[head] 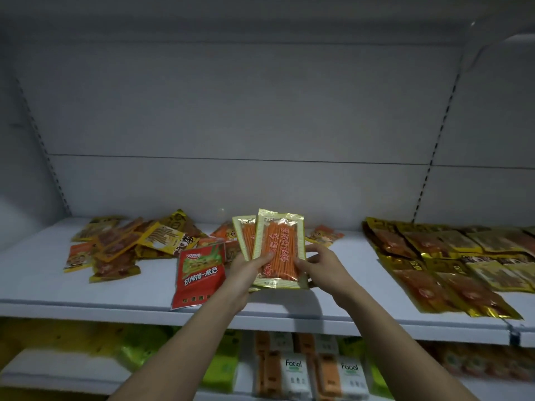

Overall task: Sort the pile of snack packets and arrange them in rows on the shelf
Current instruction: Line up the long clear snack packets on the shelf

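Two yellow-edged packets of orange snack sticks are held upright and fanned above the middle of the white shelf. My left hand grips them from below left, thumb across the front packet. My right hand pinches the front packet's right edge. A loose pile of mixed snack packets lies at the shelf's left. A red packet lies flat just left of my left hand. Brown and gold packets lie in overlapping rows on the right.
Small orange packets lie behind my hands near the back wall. The shelf's front edge runs below my forearms. On the lower shelf stand tissue packs marked Facial and green and yellow packs.
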`<action>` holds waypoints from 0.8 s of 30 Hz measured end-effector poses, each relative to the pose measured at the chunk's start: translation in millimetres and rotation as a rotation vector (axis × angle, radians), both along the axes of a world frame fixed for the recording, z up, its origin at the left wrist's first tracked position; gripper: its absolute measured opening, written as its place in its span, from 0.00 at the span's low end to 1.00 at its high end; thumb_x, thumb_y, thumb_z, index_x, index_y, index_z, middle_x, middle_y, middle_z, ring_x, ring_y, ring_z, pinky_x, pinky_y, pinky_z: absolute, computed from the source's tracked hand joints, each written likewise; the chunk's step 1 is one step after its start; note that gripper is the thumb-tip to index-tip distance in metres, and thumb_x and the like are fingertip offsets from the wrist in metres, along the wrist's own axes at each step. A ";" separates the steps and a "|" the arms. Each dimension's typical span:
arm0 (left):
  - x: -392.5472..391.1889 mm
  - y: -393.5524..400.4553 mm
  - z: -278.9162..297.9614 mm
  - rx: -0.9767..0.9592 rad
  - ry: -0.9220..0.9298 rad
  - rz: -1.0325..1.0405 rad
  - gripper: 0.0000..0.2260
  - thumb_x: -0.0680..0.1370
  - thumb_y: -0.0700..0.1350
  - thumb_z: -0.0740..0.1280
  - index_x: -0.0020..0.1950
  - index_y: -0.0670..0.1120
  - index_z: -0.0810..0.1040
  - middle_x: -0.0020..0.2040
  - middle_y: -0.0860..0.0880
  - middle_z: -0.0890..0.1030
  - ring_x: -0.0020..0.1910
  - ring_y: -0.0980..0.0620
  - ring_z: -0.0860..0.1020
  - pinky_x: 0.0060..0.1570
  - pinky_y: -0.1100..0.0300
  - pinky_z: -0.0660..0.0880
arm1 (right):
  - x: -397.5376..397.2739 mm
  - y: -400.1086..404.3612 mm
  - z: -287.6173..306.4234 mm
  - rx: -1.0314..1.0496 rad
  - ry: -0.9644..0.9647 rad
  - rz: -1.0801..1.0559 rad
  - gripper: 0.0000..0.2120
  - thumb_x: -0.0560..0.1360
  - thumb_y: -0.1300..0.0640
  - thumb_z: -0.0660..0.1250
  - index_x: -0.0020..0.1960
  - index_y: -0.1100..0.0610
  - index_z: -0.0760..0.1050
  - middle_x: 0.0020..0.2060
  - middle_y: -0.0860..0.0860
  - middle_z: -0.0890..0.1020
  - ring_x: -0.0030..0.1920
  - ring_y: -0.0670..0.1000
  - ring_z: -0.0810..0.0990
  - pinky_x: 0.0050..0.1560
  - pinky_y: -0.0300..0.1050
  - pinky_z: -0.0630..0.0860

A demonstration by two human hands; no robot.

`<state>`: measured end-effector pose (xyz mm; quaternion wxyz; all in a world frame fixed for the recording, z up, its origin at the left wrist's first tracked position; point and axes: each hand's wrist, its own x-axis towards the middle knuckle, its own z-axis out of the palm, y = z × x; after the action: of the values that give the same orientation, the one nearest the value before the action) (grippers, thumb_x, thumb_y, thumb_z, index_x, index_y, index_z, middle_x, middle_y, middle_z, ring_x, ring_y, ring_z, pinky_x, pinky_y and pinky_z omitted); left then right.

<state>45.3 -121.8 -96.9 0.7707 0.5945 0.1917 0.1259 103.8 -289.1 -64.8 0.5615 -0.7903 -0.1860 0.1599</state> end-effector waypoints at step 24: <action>53.6 305.2 -12.8 0.268 -0.103 0.627 0.22 0.81 0.39 0.67 0.74 0.44 0.68 0.63 0.54 0.75 0.61 0.56 0.72 0.60 0.64 0.66 | 119.6 335.6 -41.5 -0.434 -0.213 0.165 0.19 0.78 0.66 0.60 0.68 0.64 0.72 0.63 0.61 0.77 0.63 0.61 0.76 0.62 0.51 0.74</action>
<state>98.9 183.4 -109.7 0.6183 0.5953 0.3075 0.4108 223.4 46.5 -106.3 0.3410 -0.8868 -0.2694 0.1570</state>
